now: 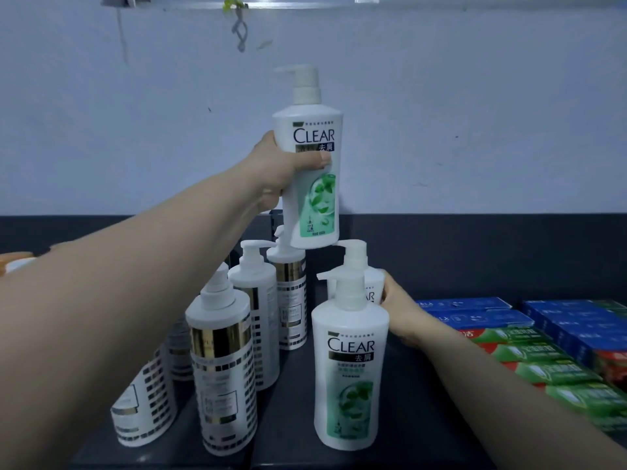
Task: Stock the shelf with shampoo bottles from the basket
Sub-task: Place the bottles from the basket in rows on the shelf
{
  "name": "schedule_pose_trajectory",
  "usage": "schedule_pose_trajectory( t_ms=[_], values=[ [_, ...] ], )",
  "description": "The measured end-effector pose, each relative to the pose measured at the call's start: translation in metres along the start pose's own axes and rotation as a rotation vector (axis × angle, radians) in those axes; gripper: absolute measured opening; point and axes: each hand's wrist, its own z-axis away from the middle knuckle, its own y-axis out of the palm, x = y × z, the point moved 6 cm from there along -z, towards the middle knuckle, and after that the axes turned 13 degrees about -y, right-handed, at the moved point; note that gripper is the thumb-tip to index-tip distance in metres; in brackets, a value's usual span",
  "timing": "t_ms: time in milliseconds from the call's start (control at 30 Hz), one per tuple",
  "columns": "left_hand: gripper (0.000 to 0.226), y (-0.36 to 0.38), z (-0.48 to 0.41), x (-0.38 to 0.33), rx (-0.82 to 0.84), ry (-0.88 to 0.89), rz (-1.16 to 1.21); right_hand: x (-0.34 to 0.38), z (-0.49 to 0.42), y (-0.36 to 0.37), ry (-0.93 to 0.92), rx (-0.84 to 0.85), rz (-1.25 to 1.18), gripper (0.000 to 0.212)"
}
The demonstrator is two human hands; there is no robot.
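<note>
My left hand (281, 167) grips a white and green Clear shampoo bottle (310, 171) upright in the air above the dark shelf (441, 259). Two more Clear bottles stand on the shelf in a line. The front bottle (349, 364) stands free. My right hand (400, 307) holds the side of the rear bottle (368, 283), which is mostly hidden behind the front one. The basket is not in view.
A row of white pump bottles with gold bands (220, 368) stands left of the Clear bottles, one leaning at the front left (146, 405). Blue boxes (475, 313) and red-green toothpaste boxes (549, 368) lie on the shelf at right. A pale wall rises behind.
</note>
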Motion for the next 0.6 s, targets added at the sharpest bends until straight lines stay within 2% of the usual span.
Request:
schedule_pose_trajectory(
  t_ms=[100, 233, 400, 533, 600],
  values=[
    [0.026, 0.005, -0.005, 0.003, 0.019, -0.017, 0.013, 0.005, 0.003, 0.006, -0.015, 0.069, 0.021, 0.058],
    [0.024, 0.009, -0.011, 0.003, 0.019, -0.016, 0.029, 0.015, 0.010, -0.009, 0.036, 0.075, 0.001, 0.069],
    [0.026, 0.019, -0.018, -0.004, 0.058, 0.035, 0.030, 0.096, -0.028, -0.056, -0.200, -0.111, 0.140, 0.064],
    [0.033, 0.038, -0.021, -0.006, 0.159, 0.056, 0.006, 0.160, -0.077, -0.056, -0.350, -0.033, 0.201, 0.070],
    [0.035, 0.045, -0.021, -0.005, 0.202, 0.059, 0.014, 0.172, -0.095, -0.050, -0.361, 0.014, 0.162, 0.065]
  ],
)
